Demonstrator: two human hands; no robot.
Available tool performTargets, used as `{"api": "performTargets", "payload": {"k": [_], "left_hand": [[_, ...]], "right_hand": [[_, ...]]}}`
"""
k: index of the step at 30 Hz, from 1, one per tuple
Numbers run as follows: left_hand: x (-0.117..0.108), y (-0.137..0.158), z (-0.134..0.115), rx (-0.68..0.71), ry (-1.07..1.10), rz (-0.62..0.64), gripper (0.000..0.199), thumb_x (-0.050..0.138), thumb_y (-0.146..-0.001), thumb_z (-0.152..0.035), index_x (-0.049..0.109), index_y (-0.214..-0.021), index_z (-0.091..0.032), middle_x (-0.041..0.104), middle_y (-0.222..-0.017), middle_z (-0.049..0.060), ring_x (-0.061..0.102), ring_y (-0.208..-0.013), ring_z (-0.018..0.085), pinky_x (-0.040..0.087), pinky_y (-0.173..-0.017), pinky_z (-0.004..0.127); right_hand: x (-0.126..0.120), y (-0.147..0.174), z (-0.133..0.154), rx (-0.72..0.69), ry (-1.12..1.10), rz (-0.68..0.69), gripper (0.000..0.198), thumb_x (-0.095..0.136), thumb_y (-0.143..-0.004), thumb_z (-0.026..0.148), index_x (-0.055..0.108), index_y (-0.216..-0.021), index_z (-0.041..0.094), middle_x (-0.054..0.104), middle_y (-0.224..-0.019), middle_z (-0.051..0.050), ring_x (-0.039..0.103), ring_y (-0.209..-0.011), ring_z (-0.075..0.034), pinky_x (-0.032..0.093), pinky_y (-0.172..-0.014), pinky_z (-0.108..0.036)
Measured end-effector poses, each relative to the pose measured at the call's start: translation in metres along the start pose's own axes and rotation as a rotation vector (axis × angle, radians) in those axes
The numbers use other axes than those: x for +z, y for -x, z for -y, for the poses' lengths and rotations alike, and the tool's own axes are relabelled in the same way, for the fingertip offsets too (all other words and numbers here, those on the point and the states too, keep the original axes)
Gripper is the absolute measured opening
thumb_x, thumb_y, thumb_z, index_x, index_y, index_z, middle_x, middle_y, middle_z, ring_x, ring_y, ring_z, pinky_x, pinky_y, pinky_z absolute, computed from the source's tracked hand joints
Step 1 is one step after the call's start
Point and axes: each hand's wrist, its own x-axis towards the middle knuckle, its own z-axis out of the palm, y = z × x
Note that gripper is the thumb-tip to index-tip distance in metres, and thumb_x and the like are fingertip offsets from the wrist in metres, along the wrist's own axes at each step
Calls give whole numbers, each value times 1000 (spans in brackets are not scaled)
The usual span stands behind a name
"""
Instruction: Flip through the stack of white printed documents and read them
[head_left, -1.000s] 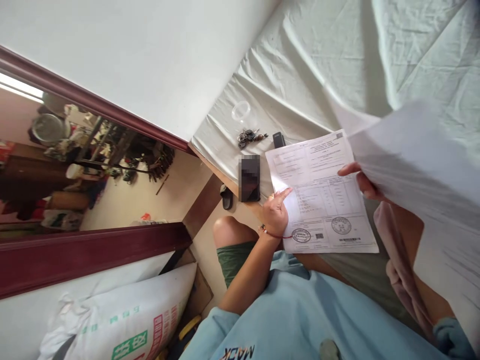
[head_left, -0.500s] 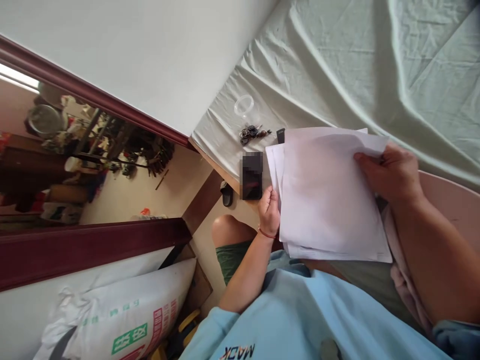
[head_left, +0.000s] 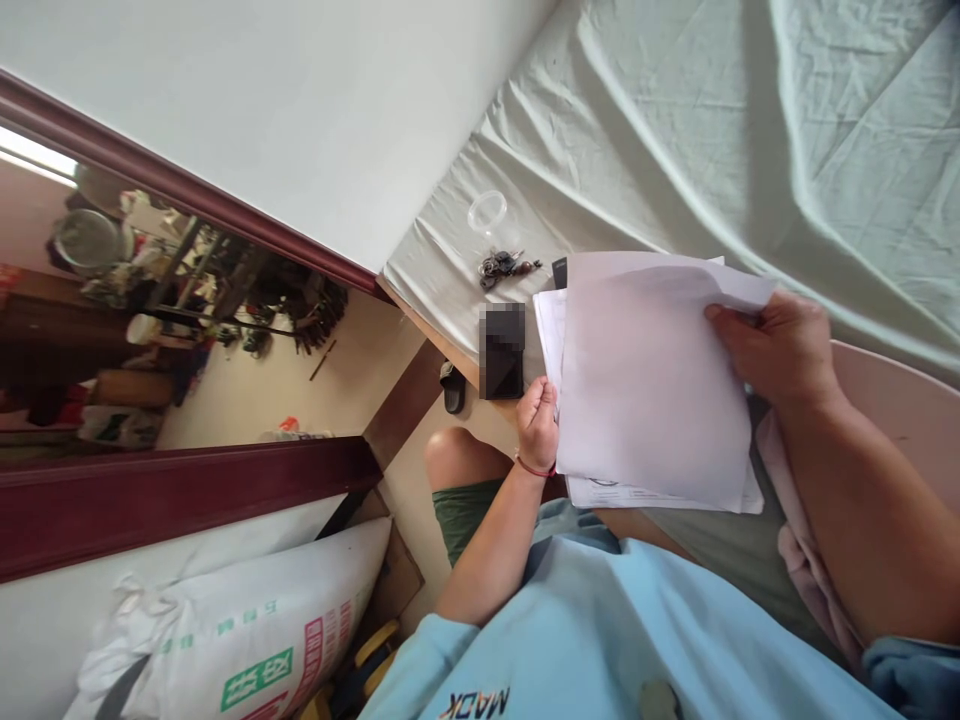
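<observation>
A loose stack of white paper sheets [head_left: 652,380] lies between my two hands, above my lap at the bed's edge. My left hand [head_left: 538,425] is closed on the stack's left edge, with a red cord round the wrist. My right hand [head_left: 784,345] pinches the upper right of the top sheet, thumb on its face; its other fingers are hidden behind the paper. That sheet is bent along its top and looks blank. Below it, a printed sheet [head_left: 611,492] shows along the bottom and left edges.
Left of the papers, on the pale green bedsheet [head_left: 675,130], lie a dark, partly pixelated object [head_left: 504,350], a bunch of keys [head_left: 506,268] and a clear plastic cup [head_left: 487,213]. A slipper [head_left: 453,388] lies on the floor. A printed white sack [head_left: 247,640] stands lower left.
The top sheet has shifted and lifted slightly with my right hand, baring print on the sheet beneath at the bottom edge. My left hand stays nearly in place.
</observation>
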Motion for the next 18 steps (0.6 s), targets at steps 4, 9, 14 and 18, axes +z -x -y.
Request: {"api": "performTargets", "payload": {"k": [4,9,14,18], "left_hand": [[2,1,-2,15,0,-1,43,58,-96,-60,62,-81,-19,53,-72,-1,45,-67,13,39,-66,25],[2,1,-5,31,-50,-1,45,58,-95,-62,60,-80,-19,50,-70,-2,42,-65,13,37,-63,26],[0,1,-2,41,-126,20,45,55,-97,-62,58,-81,-20,47,-69,-2,41,-64,13,35,-61,26],[-1,1,-3,62,-194,29,45,52,-98,-62,59,-82,-20,48,-69,-2,42,-64,13,37,-63,26]], "right_hand": [[2,1,-1,18,-25,14,26,65,-74,39,55,-62,19,47,-62,4,38,-59,-10,38,-63,-28],[3,0,-2,23,-46,14,22,66,-75,38,62,-68,18,53,-65,3,43,-61,-11,39,-63,-28],[1,0,2,35,-49,24,22,66,-73,36,59,-62,18,53,-63,3,42,-59,-11,41,-61,-28],[1,1,5,23,-53,25,23,66,-73,37,59,-62,18,51,-61,2,42,-59,-11,40,-59,-27]]}}
